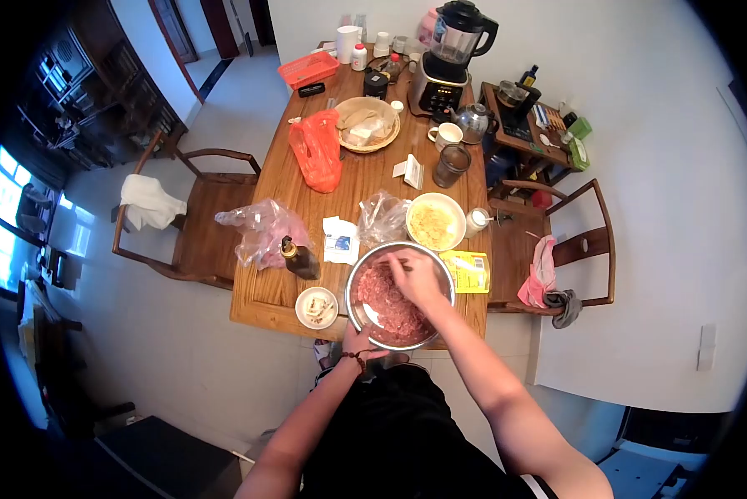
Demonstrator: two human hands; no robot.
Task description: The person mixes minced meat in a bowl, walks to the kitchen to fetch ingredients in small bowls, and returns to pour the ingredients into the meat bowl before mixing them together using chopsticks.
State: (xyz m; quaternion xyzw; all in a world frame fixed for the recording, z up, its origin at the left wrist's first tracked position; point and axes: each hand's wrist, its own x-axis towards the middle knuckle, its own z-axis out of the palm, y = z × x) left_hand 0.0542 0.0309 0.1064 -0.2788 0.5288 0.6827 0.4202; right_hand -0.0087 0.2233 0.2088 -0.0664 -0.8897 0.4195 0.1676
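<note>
A metal mixing bowl (353, 314) holding pink minced meat (388, 312) stands at the table's near edge. My left hand (360, 339) grips its near-left rim, thumb and fingers apart around the edge. Over the meat, inside the bowl, my right hand (417, 274) has its fingers curled together; what they hold, if anything, I cannot make out. Just behind is a white bowl of yellow, chopped-looking food (432, 223). A small white bowl (317, 308) with pale and brown contents sits to the left, near a dark bottle (302, 262).
Around the bowl lie a yellow packet (471, 273), a white packet (340, 241) and clear plastic bags (269, 233). Farther back are a red bag (316, 151), a basket (370, 148), a dark cup (452, 166) and a blender (448, 62). Wooden chairs (203, 208) flank the table.
</note>
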